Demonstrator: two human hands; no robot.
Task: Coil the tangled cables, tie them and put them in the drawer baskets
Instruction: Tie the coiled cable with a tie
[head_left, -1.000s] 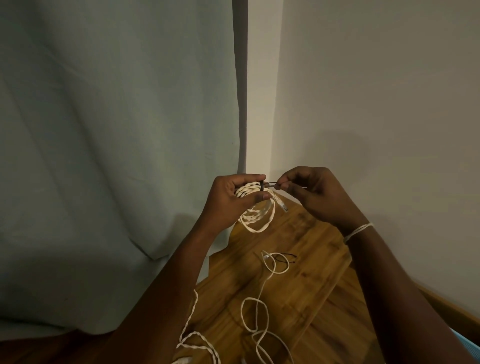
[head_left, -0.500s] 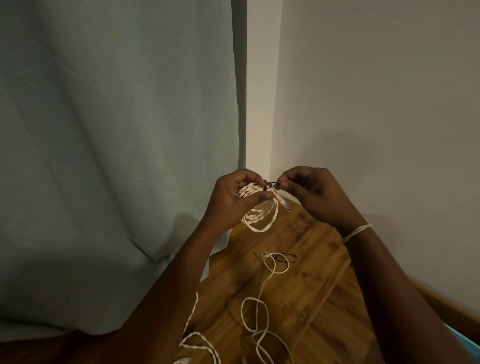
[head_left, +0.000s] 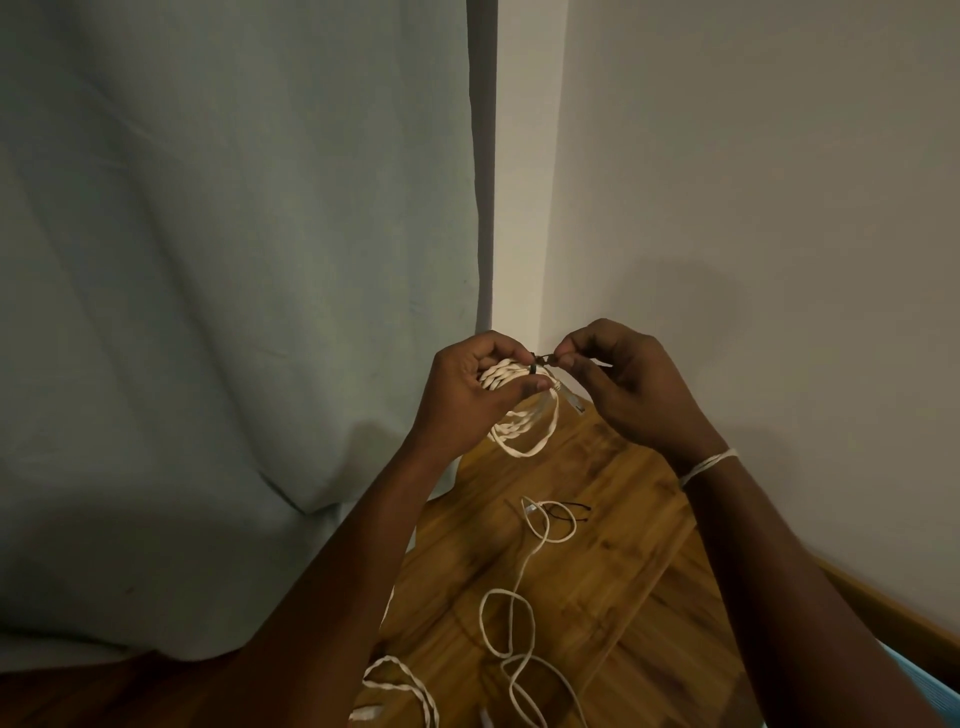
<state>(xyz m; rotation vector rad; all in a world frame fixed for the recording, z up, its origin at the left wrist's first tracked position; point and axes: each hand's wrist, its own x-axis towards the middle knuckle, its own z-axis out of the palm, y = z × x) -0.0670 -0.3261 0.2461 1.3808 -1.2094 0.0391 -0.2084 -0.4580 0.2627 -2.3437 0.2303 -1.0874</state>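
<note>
The left hand (head_left: 467, 400) is gripping the coiled cable (head_left: 519, 410) above the far end of the wooden surface (head_left: 613, 519), thumb pressing the loops together. The right hand (head_left: 634, 384) is pinching the free end of the dark tie (head_left: 540, 361) wrapped around the coil.

Probable faults:
- The tie is slipping from the pinch if tension is uneven, letting the loops spring apart.
- The left thumb is covering part of the bundle; loosening it early risks unwinding.
- The loose cable (head_left: 519, 613) lying below is liable to snag.

No drawer basket is showing.
</note>
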